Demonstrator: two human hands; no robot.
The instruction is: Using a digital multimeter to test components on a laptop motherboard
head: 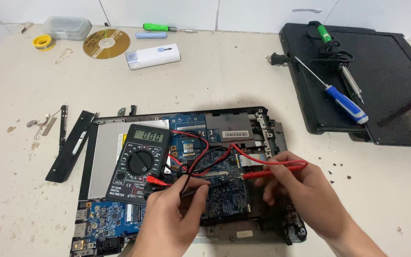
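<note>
The opened laptop base [243,143] lies at the table's near edge, bare tabletop beyond it. The multimeter [140,162] rests on its left half. Over its board, the right hand [305,190] pinches the red probe [274,172]; the left hand [172,216] grips the black probe [204,186].

Two screwdrivers [167,28] [331,91] (one disc [106,43]).

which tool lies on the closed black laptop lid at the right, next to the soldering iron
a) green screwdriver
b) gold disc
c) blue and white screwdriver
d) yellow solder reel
c: the blue and white screwdriver lies slanted across the black laptop lid, beside the soldering iron with its coiled cord.
</note>
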